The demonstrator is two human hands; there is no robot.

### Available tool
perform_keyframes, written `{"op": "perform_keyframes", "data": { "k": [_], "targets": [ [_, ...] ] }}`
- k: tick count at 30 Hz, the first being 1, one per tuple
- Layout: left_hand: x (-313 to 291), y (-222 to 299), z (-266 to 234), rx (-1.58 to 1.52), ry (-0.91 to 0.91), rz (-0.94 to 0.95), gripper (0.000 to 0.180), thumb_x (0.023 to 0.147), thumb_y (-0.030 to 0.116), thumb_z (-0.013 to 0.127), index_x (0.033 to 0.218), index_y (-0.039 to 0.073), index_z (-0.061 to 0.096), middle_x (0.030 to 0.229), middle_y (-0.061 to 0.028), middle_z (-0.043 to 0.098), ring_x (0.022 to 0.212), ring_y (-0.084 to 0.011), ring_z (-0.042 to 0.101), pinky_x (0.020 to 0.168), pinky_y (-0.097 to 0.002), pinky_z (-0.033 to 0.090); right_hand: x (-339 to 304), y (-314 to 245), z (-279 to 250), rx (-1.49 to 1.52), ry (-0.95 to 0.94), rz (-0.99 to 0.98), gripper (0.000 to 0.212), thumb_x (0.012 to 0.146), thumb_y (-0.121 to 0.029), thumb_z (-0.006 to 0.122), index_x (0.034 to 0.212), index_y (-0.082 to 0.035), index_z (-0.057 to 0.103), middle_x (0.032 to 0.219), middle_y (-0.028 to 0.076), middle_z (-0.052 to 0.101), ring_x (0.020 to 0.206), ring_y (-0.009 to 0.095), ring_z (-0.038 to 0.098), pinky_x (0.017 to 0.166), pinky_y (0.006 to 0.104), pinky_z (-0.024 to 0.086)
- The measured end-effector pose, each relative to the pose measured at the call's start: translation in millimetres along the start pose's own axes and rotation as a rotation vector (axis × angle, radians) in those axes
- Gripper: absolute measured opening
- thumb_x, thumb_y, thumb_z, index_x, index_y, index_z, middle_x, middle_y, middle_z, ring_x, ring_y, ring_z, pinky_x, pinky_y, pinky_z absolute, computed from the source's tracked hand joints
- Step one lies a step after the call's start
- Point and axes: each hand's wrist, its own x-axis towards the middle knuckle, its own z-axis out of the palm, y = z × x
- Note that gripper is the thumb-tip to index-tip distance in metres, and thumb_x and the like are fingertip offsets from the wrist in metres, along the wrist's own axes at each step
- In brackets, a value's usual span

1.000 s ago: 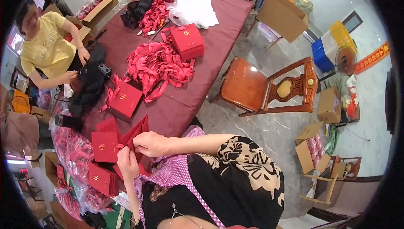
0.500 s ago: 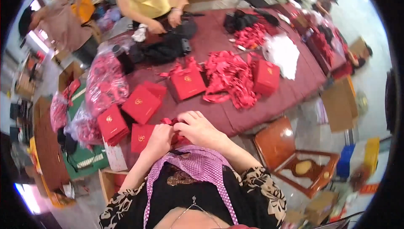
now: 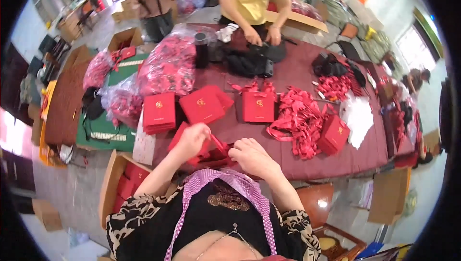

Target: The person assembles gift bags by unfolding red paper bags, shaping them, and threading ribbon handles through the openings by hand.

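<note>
My left grip (image 3: 193,141) is narrow, apparently pinching the upper end of a red ribbon (image 3: 219,144). My right grip (image 3: 254,158) is curled at the side of a red bag (image 3: 216,157); fingertips partly hidden, so I cannot tell whether they close on it. The bag is between my hands, at the near edge of the bench (image 3: 295,71), probably for close two-handed work. Ribbon pile (image 3: 297,126): loose on the bench to my right, presumably for easy picking. Stack (image 3: 159,111): bags laid flat at left, likely to save room.

Containers: clear sack (image 3: 168,64) on the bench, left of centre, bulging with red contents; open carton (image 3: 109,179) low at my left, red items inside. Inside of my bag: not readable.
</note>
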Motion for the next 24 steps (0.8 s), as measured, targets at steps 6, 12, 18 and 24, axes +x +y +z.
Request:
{"op": "perform_keyframes", "data": {
  "k": [6,12,18,24],
  "targets": [
    [11,-38,-29,-0.111,0.264,-0.096,0.013,0.093,0.011,0.05,0.091,-0.001,0.056,0.074,-0.0106,0.059,0.072,-0.0186,0.06,0.068,-0.03,0.048,9,4,-6,0.013,0.018,-0.002,0.005,0.075,-0.009,0.06,0.079,-0.007,0.06,0.082,0.008,0.055,0.084,0.027,0.053,0.076,0.0372,0.041],
    [-1,-24,-16,0.503,0.431,0.211,0.022,0.076,0.001,0.057,0.097,0.006,0.06,0.097,-0.0106,0.055,0.092,-0.0321,0.052,0.08,-0.0415,0.042,19,28,-5,0.146,0.074,0.018,0.008,0.076,-0.011,0.06,0.081,-0.005,0.057,0.08,0.011,0.055,0.085,0.031,0.053,0.076,0.0409,0.042],
    [-23,-8,9,0.313,0.047,0.344,0.012,0.078,0.014,0.068,0.084,0.004,0.064,0.086,-0.0096,0.053,0.084,-0.0276,0.052,0.074,-0.0381,0.041,27,28,-9,0.221,0.064,0.047,0.008,0.075,-0.009,0.061,0.08,-0.005,0.057,0.079,0.012,0.055,0.083,0.031,0.054,0.075,0.0409,0.044],
    [-23,-6,10,0.261,-0.045,0.393,0.018,0.078,0.018,0.068,0.086,0.003,0.062,0.085,-0.0105,0.052,0.085,-0.0288,0.051,0.077,-0.0394,0.041,36,44,-7,0.358,0.076,0.083,0.011,0.071,-0.002,0.064,0.08,-0.001,0.059,0.079,0.012,0.058,0.08,0.03,0.057,0.073,0.0362,0.046]
  ]
}}
